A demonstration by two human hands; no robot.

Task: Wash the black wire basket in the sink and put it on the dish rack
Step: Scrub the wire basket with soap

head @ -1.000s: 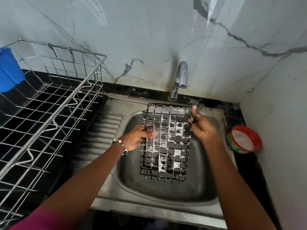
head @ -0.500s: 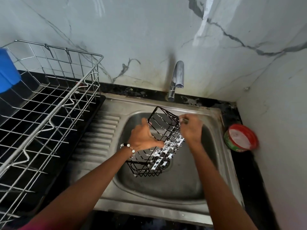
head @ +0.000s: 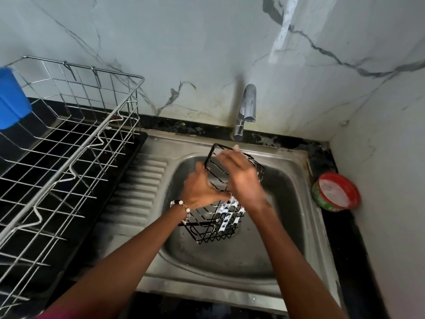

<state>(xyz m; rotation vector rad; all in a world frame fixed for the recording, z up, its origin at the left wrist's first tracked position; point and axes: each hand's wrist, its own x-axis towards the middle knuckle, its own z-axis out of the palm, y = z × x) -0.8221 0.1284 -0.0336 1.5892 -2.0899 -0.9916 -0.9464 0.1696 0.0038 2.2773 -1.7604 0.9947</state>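
Sliding my right hand [head: 241,178] across the soapy black wire basket [head: 220,212], left hand [head: 202,192] clamping its side; suds are risking a slip into the steel sink [head: 287,249].

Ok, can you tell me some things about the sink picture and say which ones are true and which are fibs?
1. The black wire basket is held over the sink by both hands. True: the left hand and right hand both hold it.
2. Water is pouring from the tap. False: no stream shows.
3. The basket already sits on the dish rack. False: it is above the sink bowl.
4. A red-rimmed tub sits right of the sink. True.
5. Soapy foam shows on the basket. True.
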